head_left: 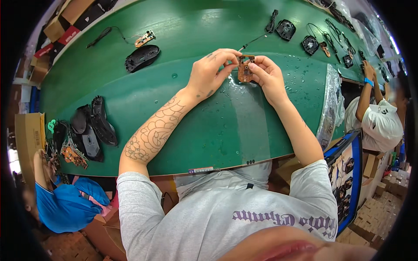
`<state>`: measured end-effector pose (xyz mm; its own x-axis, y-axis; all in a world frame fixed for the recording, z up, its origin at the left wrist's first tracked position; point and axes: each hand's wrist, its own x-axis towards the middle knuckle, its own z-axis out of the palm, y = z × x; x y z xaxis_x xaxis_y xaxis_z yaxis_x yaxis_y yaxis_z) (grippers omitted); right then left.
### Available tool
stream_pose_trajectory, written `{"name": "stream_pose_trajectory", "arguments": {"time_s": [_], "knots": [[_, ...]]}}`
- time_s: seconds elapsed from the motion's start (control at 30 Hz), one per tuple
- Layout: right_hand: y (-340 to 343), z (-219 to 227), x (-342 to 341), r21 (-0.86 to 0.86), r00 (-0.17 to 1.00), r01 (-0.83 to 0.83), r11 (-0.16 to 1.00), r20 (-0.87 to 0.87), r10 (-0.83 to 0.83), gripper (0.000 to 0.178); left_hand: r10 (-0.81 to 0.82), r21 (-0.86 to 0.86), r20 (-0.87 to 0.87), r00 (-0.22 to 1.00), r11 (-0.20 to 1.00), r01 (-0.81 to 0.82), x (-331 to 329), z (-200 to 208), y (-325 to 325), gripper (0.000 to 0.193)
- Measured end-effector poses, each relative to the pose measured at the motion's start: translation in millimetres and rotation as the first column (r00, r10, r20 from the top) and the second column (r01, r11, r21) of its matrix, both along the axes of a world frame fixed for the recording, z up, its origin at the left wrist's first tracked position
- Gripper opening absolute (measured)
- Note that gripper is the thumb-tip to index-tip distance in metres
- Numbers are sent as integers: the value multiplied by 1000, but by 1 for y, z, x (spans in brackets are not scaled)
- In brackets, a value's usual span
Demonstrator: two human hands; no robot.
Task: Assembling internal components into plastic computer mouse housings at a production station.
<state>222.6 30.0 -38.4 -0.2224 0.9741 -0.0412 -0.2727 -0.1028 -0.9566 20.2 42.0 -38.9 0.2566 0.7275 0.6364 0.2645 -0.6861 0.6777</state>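
Observation:
Over the middle of the green table I hold a small brown circuit board [245,75] upright. My right hand [269,77] grips its right edge between thumb and fingers. My left hand [214,70] is closed in a pinch at the board's upper left corner, where the thin end of a black cable [254,40] meets its fingertips. The exact contact there is too small to make out. From this spot the cable runs away to the upper right, toward a bundled coil [272,21] beside a black mouse shell [285,30].
At far left lie an open mouse shell [142,58] and a board with cable [145,39]. Several black shells [103,119] and loose boards [74,156] pile at near left. More mouse parts [310,45] and a plastic-covered edge [329,108] are right. Co-workers [69,204] sit at both sides.

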Motion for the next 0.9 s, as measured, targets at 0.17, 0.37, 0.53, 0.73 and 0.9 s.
{"name": "stream_pose_trajectory", "arguments": {"time_s": [0.17,0.37,0.53,0.73,0.9], "knots": [[-1,3,0,-14,999,0,1000,-43,-1,21,-62,-13,-20,998,998,62,-5,2,9,15],[-3,2,1,-22,1000,14,1000,-18,-15,21,49,-9,-12,999,999,-49,-4,5,1,16],[-2,2,2,-20,1000,-3,1000,17,4,21,-39,-22,38,998,999,40,-3,2,6,17],[-2,0,4,-4,1000,-7,1000,6,7,20,-150,-298,-6,989,944,142,-18,1,15,12],[-2,2,4,-23,999,28,999,-17,-29,20,-206,-428,41,978,881,204,-17,-1,13,10]]}}
